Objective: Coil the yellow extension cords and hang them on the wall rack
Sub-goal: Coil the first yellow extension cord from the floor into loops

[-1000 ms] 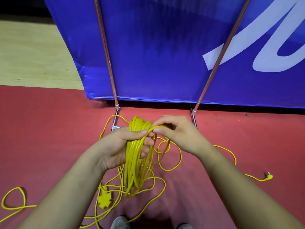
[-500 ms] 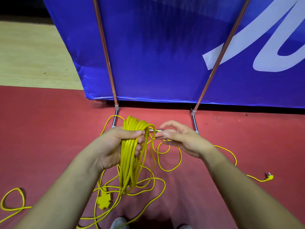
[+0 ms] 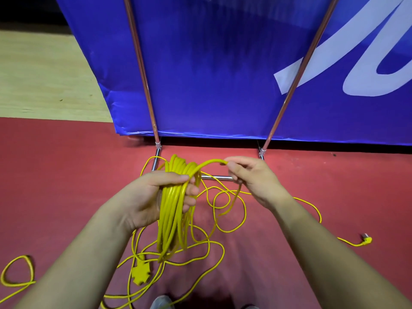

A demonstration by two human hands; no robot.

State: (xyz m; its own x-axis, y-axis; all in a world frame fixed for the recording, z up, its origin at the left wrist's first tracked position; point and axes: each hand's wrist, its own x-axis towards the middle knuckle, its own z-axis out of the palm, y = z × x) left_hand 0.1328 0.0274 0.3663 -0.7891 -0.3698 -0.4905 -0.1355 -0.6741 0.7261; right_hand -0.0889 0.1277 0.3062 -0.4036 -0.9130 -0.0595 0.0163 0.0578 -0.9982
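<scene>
Beside the coil (image 3: 171, 219) clasped by left grip (image 3: 147, 197), right grip (image 3: 252, 177) pinches a loop (image 3: 207, 162).

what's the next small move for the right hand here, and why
Probably swing the right hand across and lay its pinched strand onto the coil the left hand grips: that strand arcs from the coil, and much loose cord lies on the floor.

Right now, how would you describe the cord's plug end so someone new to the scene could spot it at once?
Start at the blue banner on the red floor, then follow the yellow cord that trails right past the right hand. It ends in the plug, lying alone far right: small, bent and metal-tipped, unlike the broad flat socket block below the coil in the left hand.
</scene>
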